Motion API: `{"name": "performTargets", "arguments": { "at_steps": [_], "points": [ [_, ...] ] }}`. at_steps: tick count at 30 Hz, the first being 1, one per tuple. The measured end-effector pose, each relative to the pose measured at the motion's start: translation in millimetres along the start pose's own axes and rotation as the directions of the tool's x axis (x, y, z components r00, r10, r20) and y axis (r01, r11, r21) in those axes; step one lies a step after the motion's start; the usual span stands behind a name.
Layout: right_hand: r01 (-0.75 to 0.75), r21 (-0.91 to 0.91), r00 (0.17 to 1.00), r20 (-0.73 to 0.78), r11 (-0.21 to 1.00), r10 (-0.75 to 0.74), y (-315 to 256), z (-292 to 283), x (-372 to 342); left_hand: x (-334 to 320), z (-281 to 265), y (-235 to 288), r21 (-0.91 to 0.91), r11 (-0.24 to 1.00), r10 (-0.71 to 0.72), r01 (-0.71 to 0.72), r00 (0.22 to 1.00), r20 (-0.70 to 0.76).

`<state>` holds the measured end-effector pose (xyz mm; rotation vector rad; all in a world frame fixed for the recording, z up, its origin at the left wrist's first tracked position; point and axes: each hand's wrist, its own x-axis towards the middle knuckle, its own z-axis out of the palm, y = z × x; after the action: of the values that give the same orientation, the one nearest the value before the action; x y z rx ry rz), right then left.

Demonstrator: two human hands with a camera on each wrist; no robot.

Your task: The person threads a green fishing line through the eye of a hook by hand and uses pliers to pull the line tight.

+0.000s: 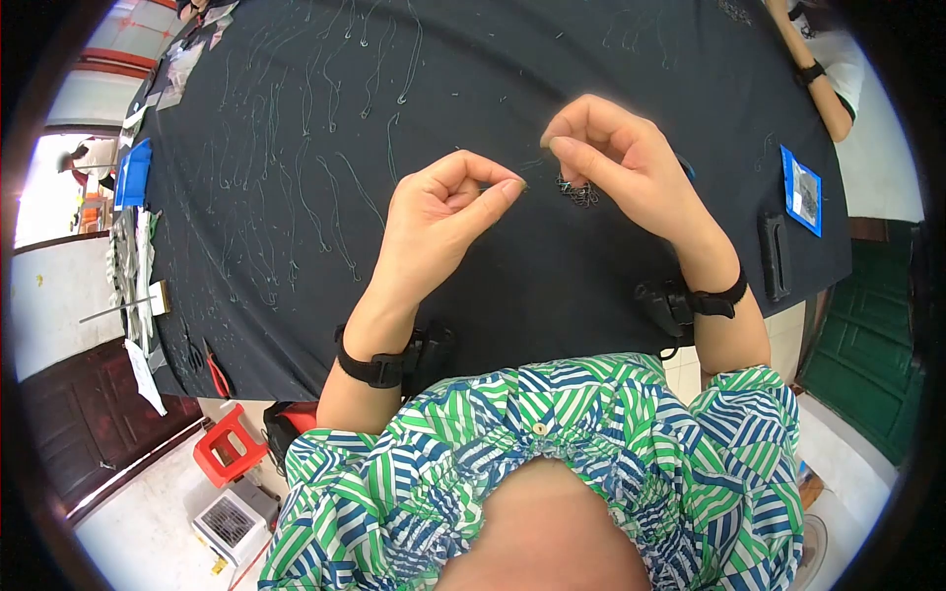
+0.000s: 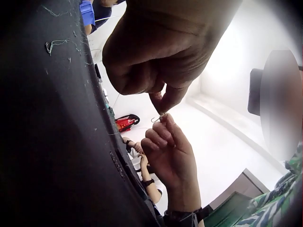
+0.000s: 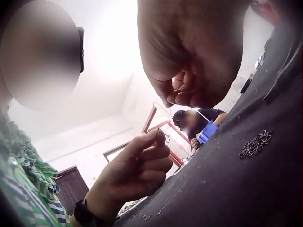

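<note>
Thumb and index finger of the left hand [image 1: 439, 222] pinch a small curved metal hook [image 3: 167, 138], which also shows in the left wrist view [image 2: 155, 119]. To its right the right hand [image 1: 626, 167] is raised, thumb and index fingertips together on what looks like a faint thin line [image 2: 128, 129]. The two hands are apart in the head view. A tangled pile of dark hooks [image 1: 579, 194] lies on the black cloth [image 1: 512, 286] below the right hand; the right wrist view shows this pile [image 3: 255, 144] apart from the fingers.
Rows of thin threads [image 1: 305, 98] spread over the cloth's left side. Red-handled pliers [image 1: 217, 374] and scissors [image 1: 192, 350] lie near the left edge. At the right are a blue packet [image 1: 802, 191] and a black case [image 1: 776, 256]. Another person's arm [image 1: 813, 74] reaches the far right edge.
</note>
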<state>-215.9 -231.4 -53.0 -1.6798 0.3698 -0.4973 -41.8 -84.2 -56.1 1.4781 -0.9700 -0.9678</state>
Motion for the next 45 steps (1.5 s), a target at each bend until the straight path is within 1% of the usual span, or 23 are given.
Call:
{"name": "performTargets", "arguments": {
  "at_steps": [1, 4, 7, 10, 13, 16, 19, 20, 23, 26, 28, 29, 32, 37, 41, 43, 45],
  "points": [
    [0.002, 0.007, 1.000, 0.002, 1.000, -0.002, 0, 0, 0, 0, 0, 0, 0.003, 1.000, 0.002, -0.002, 1.000, 0.003],
    [-0.006, -0.098, 0.999, -0.045, 0.995, 0.002, -3, 1, -1, -1, 0, 1, 0.001, 1.000, 0.001, -0.001, 1.000, 0.006],
    [0.007, -0.177, 0.999, -0.041, 0.984, -0.014, -3, -2, -1, -1, -1, 1, 0.008, 1.000, 0.001, -0.002, 1.000, 0.014],
    [-0.021, -0.189, 0.997, -0.072, 0.982, 0.008, -2, -3, 0, -2, -1, 2, 0.017, 1.000, -0.019, 0.018, 1.000, 0.025],
    [0.008, -0.233, 0.996, -0.089, 0.972, -0.030, -6, -4, 0, -3, -1, 6, 0.026, 0.999, -0.037, 0.036, 0.999, 0.037],
    [0.055, -0.324, 0.987, -0.123, 0.944, -0.100, -6, -6, 0, -3, -1, 5, 0.038, 0.999, -0.030, 0.029, 0.999, 0.026],
    [-0.014, -0.305, 0.989, -0.143, 0.952, -0.031, -10, -7, -3, -3, -1, 7, 0.057, 0.998, 0.002, -0.002, 1.000, 0.001],
    [-0.010, -0.285, 0.991, -0.128, 0.958, -0.028, -12, -7, -3, -3, -1, 8, 0.065, 0.998, 0.015, -0.014, 1.000, -0.007],
    [0.003, -0.226, 0.995, -0.095, 0.974, -0.025, -12, -5, -4, -2, -1, 4, 0.061, 0.990, 0.130, -0.131, 0.991, 0.020],
    [0.022, -0.184, 0.996, -0.079, 0.983, -0.037, -9, -2, -3, -1, -2, 4, 0.190, 0.944, 0.271, -0.270, 0.962, 0.020],
    [0.037, -0.167, 0.997, -0.057, 0.985, -0.047, -7, -2, -2, -1, -2, 5, 0.204, 0.930, 0.311, -0.306, 0.950, 0.012],
    [0.036, -0.188, 0.998, -0.051, 0.982, -0.046, -7, -2, -3, -1, -1, 6, 0.211, 0.922, 0.330, -0.325, 0.944, 0.009],
    [0.039, -0.255, 0.998, -0.032, 0.966, -0.048, -9, -2, -4, -3, 0, 13, 0.218, 0.928, 0.304, -0.303, 0.952, 0.028],
    [0.054, -0.347, 0.998, 0.010, 0.936, -0.054, -15, 0, -4, -3, 3, 16, 0.249, 0.907, 0.341, -0.340, 0.939, 0.043],
    [0.074, -0.377, 0.997, 0.022, 0.923, -0.071, -16, 2, -5, -2, 4, 15, 0.268, 0.894, 0.361, -0.360, 0.931, 0.048],
    [0.078, -0.404, 0.997, 0.041, 0.911, -0.068, -17, 1, -5, -2, 4, 14, 0.254, 0.903, 0.347, -0.346, 0.937, 0.043],
    [0.112, -0.425, 0.994, 0.053, 0.898, -0.099, -16, 2, -5, -2, 4, 13, 0.246, 0.913, 0.325, -0.325, 0.945, 0.043]
  ]
}}
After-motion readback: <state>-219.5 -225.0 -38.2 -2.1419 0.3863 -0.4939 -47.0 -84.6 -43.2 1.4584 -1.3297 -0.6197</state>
